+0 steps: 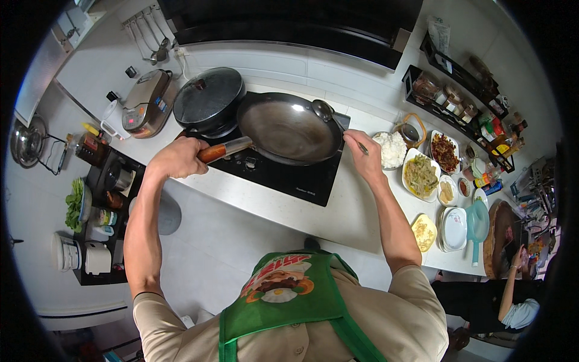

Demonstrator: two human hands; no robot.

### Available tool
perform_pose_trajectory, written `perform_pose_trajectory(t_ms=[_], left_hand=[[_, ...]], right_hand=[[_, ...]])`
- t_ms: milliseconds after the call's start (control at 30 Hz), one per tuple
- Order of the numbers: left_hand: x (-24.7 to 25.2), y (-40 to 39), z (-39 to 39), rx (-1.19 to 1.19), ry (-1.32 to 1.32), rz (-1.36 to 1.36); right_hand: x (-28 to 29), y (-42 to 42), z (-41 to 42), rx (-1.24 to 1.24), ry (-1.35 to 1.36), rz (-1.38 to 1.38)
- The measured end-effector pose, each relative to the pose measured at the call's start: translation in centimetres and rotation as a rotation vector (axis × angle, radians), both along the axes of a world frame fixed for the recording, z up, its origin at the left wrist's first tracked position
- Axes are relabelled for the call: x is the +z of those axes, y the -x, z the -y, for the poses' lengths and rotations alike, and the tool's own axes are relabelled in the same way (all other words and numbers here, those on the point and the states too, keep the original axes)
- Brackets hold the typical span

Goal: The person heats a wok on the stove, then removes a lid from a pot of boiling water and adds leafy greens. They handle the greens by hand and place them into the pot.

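Observation:
My left hand (183, 157) grips the wooden handle of a dark wok (289, 129), which sits tilted over the black cooktop (289, 183). The wok holds no food that I can see; its inner face is brownish and shiny. In my right hand (365, 154) is the handle of a metal ladle (322, 111), its bowl at the wok's upper right rim. Left of the wok stands a black pan with a glass lid (209, 97). Just right of my right hand is a bowl of white rice (392, 150).
Several dishes of food, such as sliced greens (420, 175) and dark red pieces (444, 151), crowd the counter's right side beside stacked plates (453, 229) and a teal strainer (477, 221). A rice cooker (147, 106) stands at the left. Another person (488, 298) is at the far right.

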State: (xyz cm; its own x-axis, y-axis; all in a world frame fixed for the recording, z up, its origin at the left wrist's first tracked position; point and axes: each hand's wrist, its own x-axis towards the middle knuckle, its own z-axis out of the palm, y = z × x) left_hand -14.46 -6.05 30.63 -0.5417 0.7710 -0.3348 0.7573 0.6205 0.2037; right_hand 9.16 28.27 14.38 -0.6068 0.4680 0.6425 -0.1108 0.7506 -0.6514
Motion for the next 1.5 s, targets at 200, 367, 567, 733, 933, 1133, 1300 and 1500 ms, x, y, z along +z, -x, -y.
perform_pose_trajectory(t_ms=[200, 367, 567, 733, 933, 1133, 1300, 1500], left_hand=[[1.0, 0.0, -0.8, 0.042, 0.024, 0.041], [1.0, 0.2, -0.7, 0.017, 0.001, 0.024], [1.1, 0.2, -0.8, 0.037, 0.018, 0.047], [0.6, 0.4, -0.3, 0.071, 0.008, 0.073], [0.9, -0.3, -0.5, 0.108, 0.020, 0.106], [-0.5, -0.7, 0.5, 0.133, -0.024, 0.109], [-1.6, -1.2, 1.5, 0.108, -0.067, 0.139], [-4.6, -0.9, 3.0, 0.128, -0.108, 0.175]], right_hand=[[0.0, -0.3, -0.2, 0.002, 0.054, 0.059], [-0.3, -0.4, -0.2, -0.003, 0.056, 0.045], [-0.4, -0.4, -0.2, -0.008, 0.021, 0.016], [-0.4, -0.5, 0.0, -0.001, 0.038, 0.018], [-0.4, -0.5, 0.1, -0.002, 0.052, 0.019], [-0.6, -0.6, 0.1, 0.001, 0.038, 0.032], [-0.6, -0.4, 0.4, -0.014, 0.033, 0.035], [-0.7, -0.1, 0.6, 0.004, 0.063, 0.029]])
